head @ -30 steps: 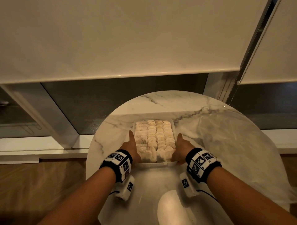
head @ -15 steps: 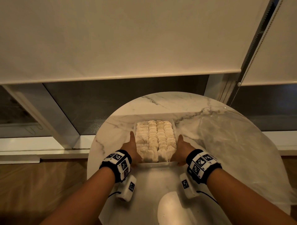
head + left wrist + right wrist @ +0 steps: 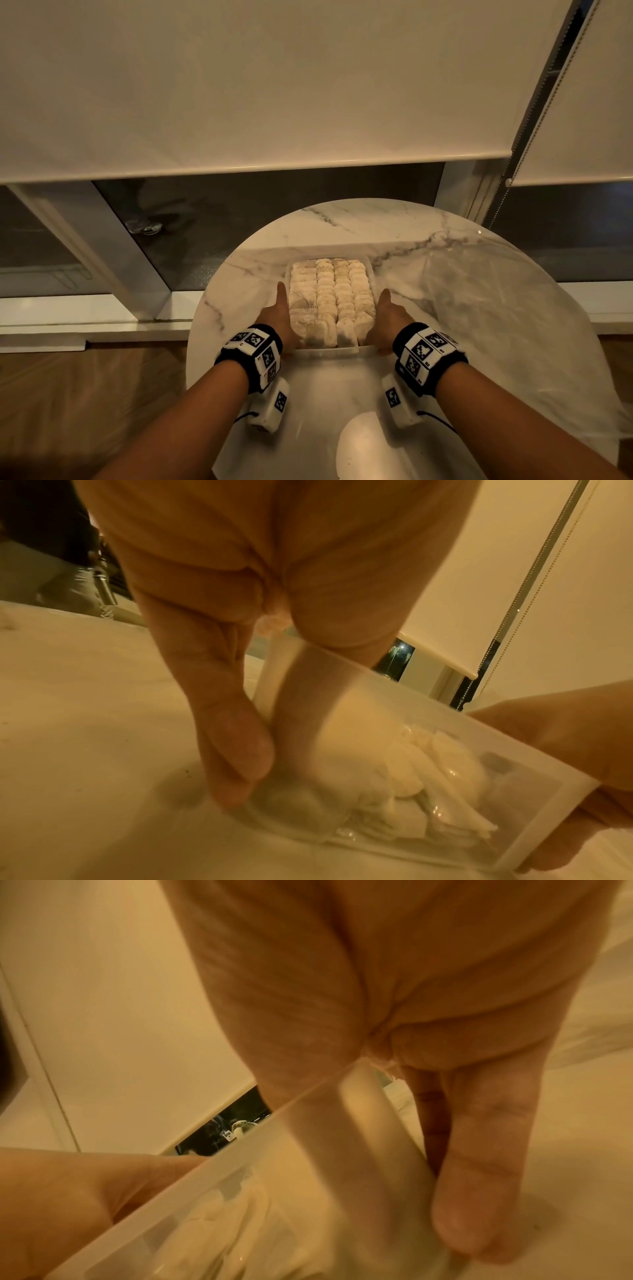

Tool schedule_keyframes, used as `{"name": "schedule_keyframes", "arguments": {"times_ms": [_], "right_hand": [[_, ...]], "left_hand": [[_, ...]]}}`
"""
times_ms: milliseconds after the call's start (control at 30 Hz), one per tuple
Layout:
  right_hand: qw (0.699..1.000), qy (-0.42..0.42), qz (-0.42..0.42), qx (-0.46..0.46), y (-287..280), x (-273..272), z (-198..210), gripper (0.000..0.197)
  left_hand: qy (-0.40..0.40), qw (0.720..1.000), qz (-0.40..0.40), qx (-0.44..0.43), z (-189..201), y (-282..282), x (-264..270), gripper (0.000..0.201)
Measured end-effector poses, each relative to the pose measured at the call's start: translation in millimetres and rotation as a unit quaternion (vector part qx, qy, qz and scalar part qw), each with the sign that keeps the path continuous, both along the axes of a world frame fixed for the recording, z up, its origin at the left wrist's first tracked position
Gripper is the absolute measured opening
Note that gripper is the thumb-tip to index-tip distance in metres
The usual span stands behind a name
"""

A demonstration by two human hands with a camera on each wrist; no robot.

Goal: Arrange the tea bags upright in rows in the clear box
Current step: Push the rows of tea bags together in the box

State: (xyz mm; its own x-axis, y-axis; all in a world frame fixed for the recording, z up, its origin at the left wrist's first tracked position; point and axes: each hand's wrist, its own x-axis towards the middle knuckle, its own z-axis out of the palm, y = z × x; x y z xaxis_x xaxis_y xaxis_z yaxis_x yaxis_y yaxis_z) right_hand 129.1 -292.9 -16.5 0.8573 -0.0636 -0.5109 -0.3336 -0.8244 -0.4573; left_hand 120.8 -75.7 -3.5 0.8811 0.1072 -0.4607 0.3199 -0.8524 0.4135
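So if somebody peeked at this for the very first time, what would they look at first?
Probably the clear plastic box in the middle of the round white marble table, packed with pale tea bags standing in neat rows. Next, the left hand and right hand placed against its two sides, with black-and-white patterned wrist bands just behind them.

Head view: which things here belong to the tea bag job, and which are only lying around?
Part of the job:
- clear box, on the marble table
- tea bags, standing in rows inside it
- left hand and right hand, one flat against each side of the box

Just there:
- clear plastic sheet on the table's right
- roller blind
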Motion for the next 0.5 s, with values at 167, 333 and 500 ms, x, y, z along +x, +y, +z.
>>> {"name": "schedule_keyframes", "arguments": {"times_ms": [167,333,500], "right_hand": [[0.993,0.062,-0.019,0.098,-5.3,-6.1,15.0,0.139],[0.991,0.053,-0.037,0.116,-0.1,-7.6,15.5,0.146],[0.988,0.079,-0.045,0.126,-1.7,-3.9,11.6,0.135]], "left_hand": [[0.047,0.995,0.043,-0.083,7.7,-0.2,0.1,0.14],[0.032,0.998,0.025,-0.044,0.3,-8.4,2.3,0.153],[0.026,0.998,0.035,-0.054,2.6,-15.2,-0.6,0.156]]}}
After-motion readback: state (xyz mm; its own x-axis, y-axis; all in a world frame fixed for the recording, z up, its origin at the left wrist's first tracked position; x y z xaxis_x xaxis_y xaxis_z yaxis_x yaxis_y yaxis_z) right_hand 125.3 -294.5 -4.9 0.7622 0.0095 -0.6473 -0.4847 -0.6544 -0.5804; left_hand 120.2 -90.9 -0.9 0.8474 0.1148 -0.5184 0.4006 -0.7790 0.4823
